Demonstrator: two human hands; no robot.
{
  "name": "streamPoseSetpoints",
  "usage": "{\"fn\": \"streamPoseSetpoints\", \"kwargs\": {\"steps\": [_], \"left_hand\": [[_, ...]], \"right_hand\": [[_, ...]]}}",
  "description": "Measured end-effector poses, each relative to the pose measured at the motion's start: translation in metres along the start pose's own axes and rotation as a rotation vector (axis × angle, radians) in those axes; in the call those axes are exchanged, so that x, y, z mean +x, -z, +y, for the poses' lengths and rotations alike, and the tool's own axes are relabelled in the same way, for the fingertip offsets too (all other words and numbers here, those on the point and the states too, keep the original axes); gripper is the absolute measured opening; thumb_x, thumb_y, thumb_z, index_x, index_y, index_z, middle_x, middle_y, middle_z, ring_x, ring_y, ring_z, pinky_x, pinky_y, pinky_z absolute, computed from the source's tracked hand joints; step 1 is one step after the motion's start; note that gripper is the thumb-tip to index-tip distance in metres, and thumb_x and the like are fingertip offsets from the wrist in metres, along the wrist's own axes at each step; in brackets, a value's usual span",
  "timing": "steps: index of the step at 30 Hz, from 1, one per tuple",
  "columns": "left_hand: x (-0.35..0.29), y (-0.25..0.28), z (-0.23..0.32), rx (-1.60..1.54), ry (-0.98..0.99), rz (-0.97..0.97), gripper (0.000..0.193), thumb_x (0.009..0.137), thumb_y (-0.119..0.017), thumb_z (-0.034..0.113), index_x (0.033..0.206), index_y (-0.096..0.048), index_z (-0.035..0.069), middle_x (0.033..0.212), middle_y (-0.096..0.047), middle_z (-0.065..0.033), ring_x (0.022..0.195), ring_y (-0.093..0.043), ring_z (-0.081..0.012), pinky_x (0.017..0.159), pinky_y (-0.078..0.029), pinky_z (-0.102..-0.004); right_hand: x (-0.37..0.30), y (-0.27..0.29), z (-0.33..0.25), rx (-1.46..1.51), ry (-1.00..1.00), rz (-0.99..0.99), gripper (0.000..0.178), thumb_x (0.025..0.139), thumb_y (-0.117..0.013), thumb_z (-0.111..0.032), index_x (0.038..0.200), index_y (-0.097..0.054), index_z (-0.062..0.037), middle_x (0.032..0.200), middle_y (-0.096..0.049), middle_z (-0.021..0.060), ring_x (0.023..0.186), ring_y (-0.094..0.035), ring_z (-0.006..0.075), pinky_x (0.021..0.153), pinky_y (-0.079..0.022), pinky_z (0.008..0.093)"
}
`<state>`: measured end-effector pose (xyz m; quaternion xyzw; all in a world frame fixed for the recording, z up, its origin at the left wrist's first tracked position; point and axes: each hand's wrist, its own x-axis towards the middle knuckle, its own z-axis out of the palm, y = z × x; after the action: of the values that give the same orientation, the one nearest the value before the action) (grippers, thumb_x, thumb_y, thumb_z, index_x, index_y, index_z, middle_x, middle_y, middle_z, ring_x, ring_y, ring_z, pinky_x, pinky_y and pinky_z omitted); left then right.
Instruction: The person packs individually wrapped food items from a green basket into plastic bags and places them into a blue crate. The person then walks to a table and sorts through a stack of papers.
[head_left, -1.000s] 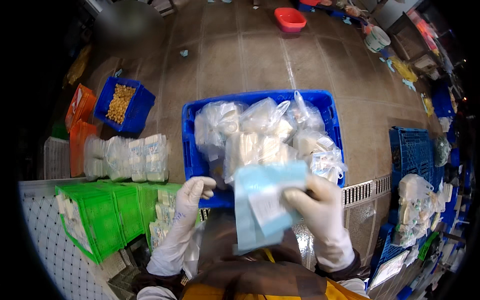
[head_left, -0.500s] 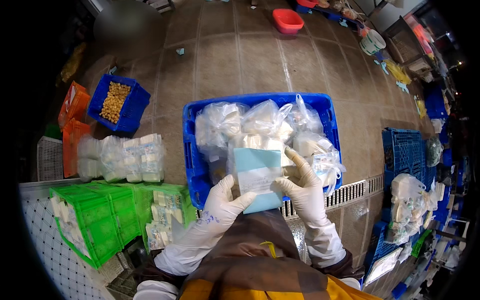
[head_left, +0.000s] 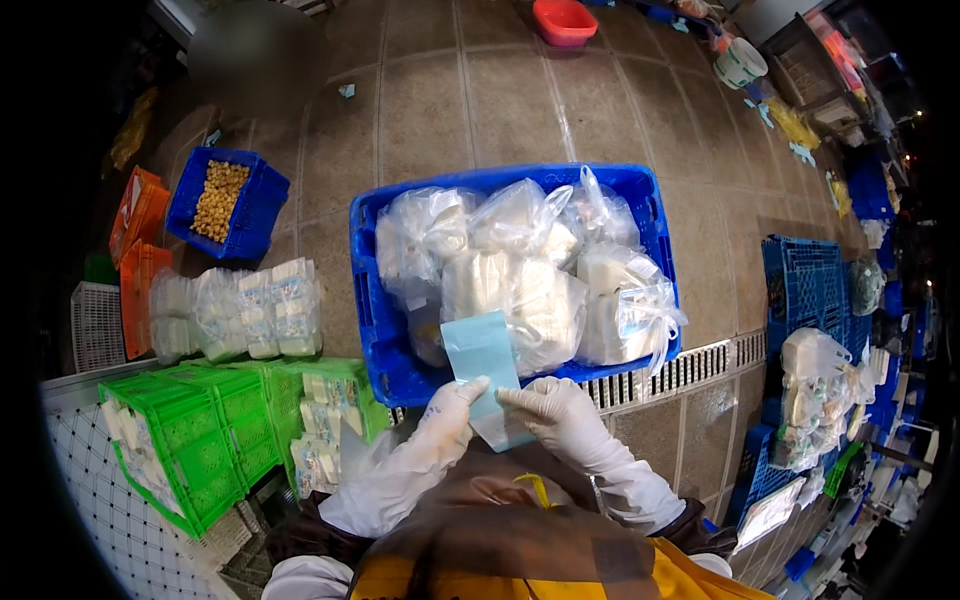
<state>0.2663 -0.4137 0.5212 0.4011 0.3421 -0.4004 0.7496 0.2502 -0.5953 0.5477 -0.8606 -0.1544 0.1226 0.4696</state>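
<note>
The light-blue paper slip [head_left: 480, 345] is pinched between two gloved hands, its upper part overlapping the near side of the blue crate [head_left: 372, 320]; I can't tell whether they touch. Half a second ago it stood nearly straight with writing in view; now it tilts, top leaning left, a plain face showing. The left hand [head_left: 448, 415] is mostly closed, thumb pressed on the slip's left edge. The right hand [head_left: 560, 408], earlier spread wider along the paper, has drawn its fingers together and grips the right edge lower down. As for edges, the green crates [head_left: 205, 435] stand by the left forearm, clear bags [head_left: 550, 310] crowd the blue crate, and a slotted drain cover [head_left: 655, 385] leads right toward a blue pallet [head_left: 815, 290]. Tiled floor [head_left: 430, 110] stretches away beyond the crate.
</note>
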Motion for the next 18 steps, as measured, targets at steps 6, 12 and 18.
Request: {"fn": "streamPoseSetpoints", "kwargs": {"steps": [6, 12, 18], "left_hand": [[-0.006, 0.0, -0.016, -0.114, 0.133, 0.01, 0.029, 0.093, -0.045, 0.018, 0.117, -0.049, 0.0, 0.107, -0.059, -0.0151, 0.094, -0.061, -0.027, 0.08, -0.052, -0.0397], [-0.033, 0.034, 0.027, 0.598, -0.369, 0.361, 0.022, 0.09, -0.055, 0.017, 0.106, -0.055, 0.003, 0.101, -0.058, -0.0079, 0.087, -0.058, -0.0159, 0.073, -0.053, -0.0316], [-0.054, 0.111, 0.047, -0.037, -0.602, 0.186, 0.029, 0.093, -0.052, 0.022, 0.116, -0.049, 0.005, 0.107, -0.057, -0.0066, 0.096, -0.057, -0.0193, 0.087, -0.046, -0.036]], "right_hand": [[-0.017, 0.001, -0.011, -0.168, 0.088, 0.016, 0.032, 0.068, -0.065, -0.009, 0.1, -0.065, -0.0167, 0.081, -0.059, 0.0041, 0.076, -0.057, 0.0252, 0.068, -0.043, 0.0382], [-0.005, 0.036, -0.032, 0.346, 0.139, 0.125, 0.012, 0.076, -0.07, -0.011, 0.088, -0.068, -0.0075, 0.091, -0.061, 0.0041, 0.084, -0.054, 0.0168, 0.072, -0.043, 0.0318], [0.076, 0.04, 0.121, 0.447, -0.529, 0.324, 0.024, 0.083, -0.06, -0.016, 0.101, -0.062, -0.0016, 0.091, -0.064, 0.0072, 0.083, -0.058, 0.0143, 0.072, -0.046, 0.0271]]}}
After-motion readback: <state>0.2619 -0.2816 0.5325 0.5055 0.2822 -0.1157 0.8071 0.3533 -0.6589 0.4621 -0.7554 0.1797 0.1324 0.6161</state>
